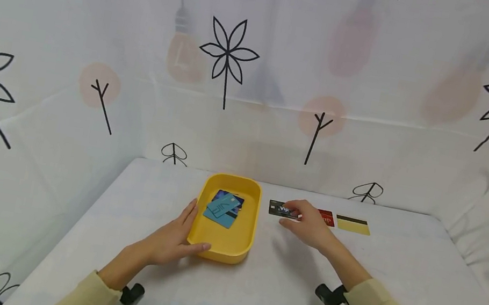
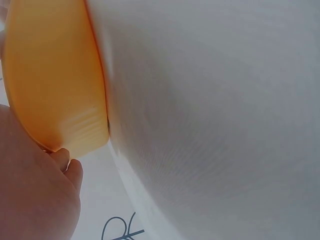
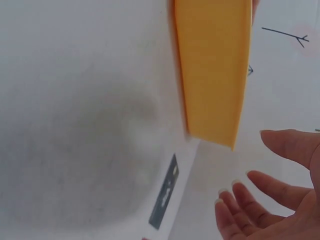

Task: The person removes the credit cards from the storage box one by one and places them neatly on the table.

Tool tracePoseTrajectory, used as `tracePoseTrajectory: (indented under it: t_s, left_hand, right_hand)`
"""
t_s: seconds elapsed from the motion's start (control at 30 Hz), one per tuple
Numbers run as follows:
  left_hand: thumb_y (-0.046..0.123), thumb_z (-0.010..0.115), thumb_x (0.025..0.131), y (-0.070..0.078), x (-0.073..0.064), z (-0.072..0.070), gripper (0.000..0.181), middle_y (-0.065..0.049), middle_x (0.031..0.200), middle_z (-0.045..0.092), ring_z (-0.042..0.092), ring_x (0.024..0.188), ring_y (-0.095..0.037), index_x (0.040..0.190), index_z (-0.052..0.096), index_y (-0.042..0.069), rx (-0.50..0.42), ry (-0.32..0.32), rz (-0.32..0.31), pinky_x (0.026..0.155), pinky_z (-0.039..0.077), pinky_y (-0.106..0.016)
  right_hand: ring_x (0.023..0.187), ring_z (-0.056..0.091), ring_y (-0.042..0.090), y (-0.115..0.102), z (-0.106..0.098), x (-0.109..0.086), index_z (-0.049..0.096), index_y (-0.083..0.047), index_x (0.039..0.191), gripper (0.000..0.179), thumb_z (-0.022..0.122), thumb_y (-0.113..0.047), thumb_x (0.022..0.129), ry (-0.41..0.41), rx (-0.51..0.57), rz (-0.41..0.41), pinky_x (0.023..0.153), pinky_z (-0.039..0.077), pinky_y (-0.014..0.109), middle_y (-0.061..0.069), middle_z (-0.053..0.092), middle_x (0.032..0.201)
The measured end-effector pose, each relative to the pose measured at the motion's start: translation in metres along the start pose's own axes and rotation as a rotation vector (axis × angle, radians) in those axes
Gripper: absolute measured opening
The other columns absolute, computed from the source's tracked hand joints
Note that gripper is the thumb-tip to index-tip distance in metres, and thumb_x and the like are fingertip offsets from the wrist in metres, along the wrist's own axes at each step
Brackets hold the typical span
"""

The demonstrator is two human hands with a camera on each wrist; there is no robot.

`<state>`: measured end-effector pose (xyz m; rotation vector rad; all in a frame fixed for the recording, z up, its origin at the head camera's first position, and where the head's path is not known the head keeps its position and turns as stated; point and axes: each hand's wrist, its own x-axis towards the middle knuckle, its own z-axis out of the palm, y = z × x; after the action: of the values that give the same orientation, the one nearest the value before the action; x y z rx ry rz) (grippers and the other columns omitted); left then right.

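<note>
A yellow plastic box (image 1: pixel 220 241) stands on the white table with several overlapping cards inside, a teal card (image 1: pixel 222 205) on top. My left hand (image 1: pixel 170 237) rests against its left side, fingers along the wall and thumb across the near rim. In the left wrist view, fingertips (image 2: pixel 74 172) touch the box's outer wall (image 2: pixel 55 75). My right hand (image 1: pixel 310 225) hovers over a black VIP card (image 1: pixel 275 207) that lies flat right of the box. Thumb and fingers of the right hand (image 3: pixel 285 195) are apart with nothing between them.
Right of the black card, a red card (image 1: pixel 327 218), partly covered by my right hand, and a gold card (image 1: pixel 354 226) with a dark stripe lie in a row. A white patterned cloth (image 1: pixel 247 136) hangs behind the table's far edge.
</note>
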<state>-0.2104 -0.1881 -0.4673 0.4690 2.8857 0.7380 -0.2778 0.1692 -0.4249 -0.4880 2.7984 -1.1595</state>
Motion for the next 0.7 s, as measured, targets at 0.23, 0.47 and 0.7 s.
tracePoseTrajectory:
  t_s: [0.23, 0.47, 0.7]
  left_hand:
    - [0.076, 0.053, 0.09, 0.0, 0.0, 0.0, 0.114, -0.004, 0.173, -0.007, 0.021, 0.156, -0.031, 0.164, 0.001, 0.006, -0.012, 0.002, 0.006, 0.121, 0.029, -0.051]
    - [0.077, 0.052, 0.09, -0.001, 0.0, -0.001, 0.115, -0.001, 0.172, -0.008, 0.019, 0.156, -0.029, 0.165, 0.0, 0.008, -0.011, -0.002, 0.004, 0.122, 0.028, -0.05]
    - [0.08, 0.05, 0.089, -0.001, 0.002, -0.001, 0.116, -0.001, 0.172, -0.01, 0.02, 0.156, -0.027, 0.165, -0.003, 0.01, 0.004, -0.016, -0.009, 0.122, 0.029, -0.048]
  right_hand:
    - [0.118, 0.057, 0.037, -0.016, 0.014, 0.005, 0.059, 0.001, 0.135, 0.046, 0.073, -0.017, 0.095, -0.017, 0.039, -0.035, 0.103, 0.053, 0.051, 0.022, 0.058, 0.135]
    - [0.118, 0.058, 0.036, -0.03, 0.027, 0.013, 0.06, 0.0, 0.135, 0.046, 0.074, -0.016, 0.094, -0.036, 0.053, -0.063, 0.102, 0.054, 0.047, 0.019, 0.059, 0.133]
    - [0.114, 0.058, 0.033, -0.046, 0.04, 0.018, 0.061, 0.001, 0.134, 0.045, 0.073, -0.017, 0.095, -0.067, 0.013, -0.095, 0.098, 0.056, 0.043, 0.018, 0.06, 0.132]
